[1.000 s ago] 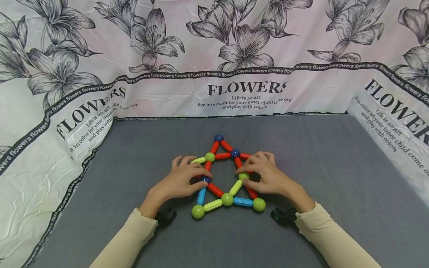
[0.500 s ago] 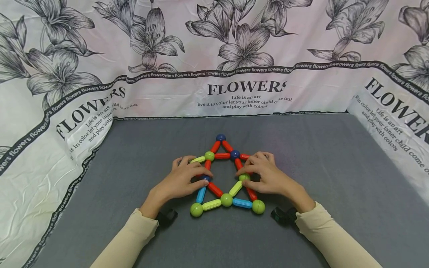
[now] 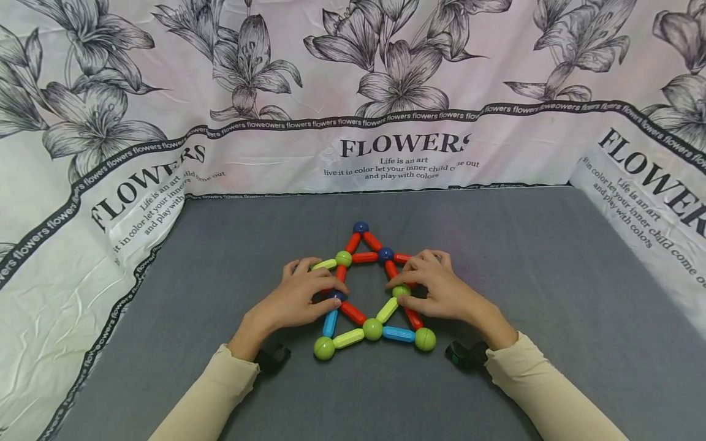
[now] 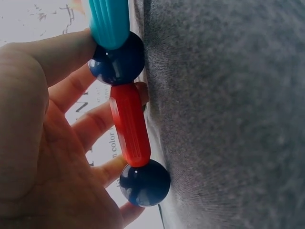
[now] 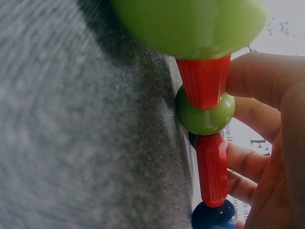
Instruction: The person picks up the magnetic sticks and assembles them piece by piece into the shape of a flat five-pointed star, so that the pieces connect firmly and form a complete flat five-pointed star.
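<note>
A flat star-like frame of toy connector sticks and balls lies on the grey cloth, with red sticks (image 3: 353,313), yellow-green sticks and light blue sticks (image 3: 399,334). My left hand (image 3: 298,298) pinches a dark blue ball (image 4: 116,59) on its left side, thumb and index finger at the ball, the other fingers along a red stick (image 4: 129,125). On the opposite side my right hand (image 3: 441,288) holds a green ball (image 3: 401,292) between thumb and fingers. Both hands cover the frame's outer side points. A dark blue ball (image 3: 361,228) tops it; green balls (image 3: 372,329) line the near side.
Grey cloth (image 3: 353,398) covers the table around the frame. A white flower-printed sheet (image 3: 265,159) hangs behind and along both sides. Dark wrist devices (image 3: 467,356) sit under both wrists, near the cream sleeves (image 3: 543,380).
The hands stay almost where they were. The frame wobbles slightly: its top ball and near left ball shift a little and return almost to where they were a second ago.
</note>
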Available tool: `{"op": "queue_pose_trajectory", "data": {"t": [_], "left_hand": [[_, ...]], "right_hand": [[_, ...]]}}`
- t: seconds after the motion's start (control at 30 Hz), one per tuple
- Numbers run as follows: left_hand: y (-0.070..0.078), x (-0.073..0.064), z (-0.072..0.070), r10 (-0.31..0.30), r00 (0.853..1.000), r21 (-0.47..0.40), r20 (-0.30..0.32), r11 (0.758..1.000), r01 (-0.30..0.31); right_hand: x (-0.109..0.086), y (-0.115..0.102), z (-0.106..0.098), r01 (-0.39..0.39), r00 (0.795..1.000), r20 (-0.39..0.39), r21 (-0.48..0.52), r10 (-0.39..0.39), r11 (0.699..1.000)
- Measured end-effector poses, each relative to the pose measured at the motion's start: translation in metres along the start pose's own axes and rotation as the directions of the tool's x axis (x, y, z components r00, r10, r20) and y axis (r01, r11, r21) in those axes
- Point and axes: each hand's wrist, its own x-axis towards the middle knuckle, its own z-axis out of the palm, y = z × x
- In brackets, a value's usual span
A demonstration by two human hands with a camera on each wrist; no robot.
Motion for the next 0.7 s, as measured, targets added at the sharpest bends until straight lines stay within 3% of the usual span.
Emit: {"op": "queue_pose_trajectory", "data": {"t": [0.7], "left_hand": [[-0.0010,-0.0017,-0.0053,-0.014,1.000,-0.037,0.006,0.999,0.014]], "right_hand": [[-0.0009,0.0021,-0.0015,-0.001,1.000,-0.001,0.018,0.001,1.000]]}}
